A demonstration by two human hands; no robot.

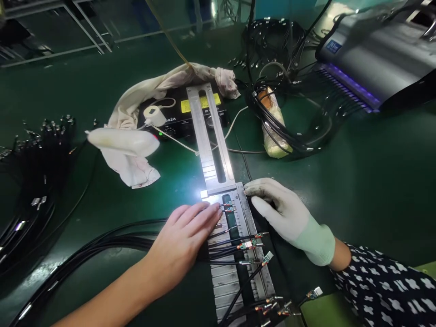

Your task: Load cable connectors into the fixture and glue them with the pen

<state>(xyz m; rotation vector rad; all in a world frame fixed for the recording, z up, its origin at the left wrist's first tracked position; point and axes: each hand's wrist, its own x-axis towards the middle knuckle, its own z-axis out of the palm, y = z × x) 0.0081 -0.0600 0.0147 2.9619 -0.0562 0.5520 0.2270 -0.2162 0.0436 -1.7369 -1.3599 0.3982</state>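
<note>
A long metal fixture (225, 279) with slots across it lies in front of me, with black cables (218, 249) set across it. Small connector ends with green boards and bare wires stick out to the right. My left hand (184, 238), bare, is closed over cables at the fixture's upper part, its fingertips beside two connector ends (230, 206); its thumb is hidden. A white glove covers my right hand (286, 213). Its index fingertip is at the fixture's right edge, thumb and index apart, nothing seen between them. Bright light glows at a small white block (204, 194) beside the left fingers.
Behind the fixture sit a black control box (184, 120), a crumpled cloth (136, 100) and a white bottle-like object (124, 141). Cable bundles lie left (41, 159) and back right (289, 131). A grey machine (378, 54) with purple light stands at upper right.
</note>
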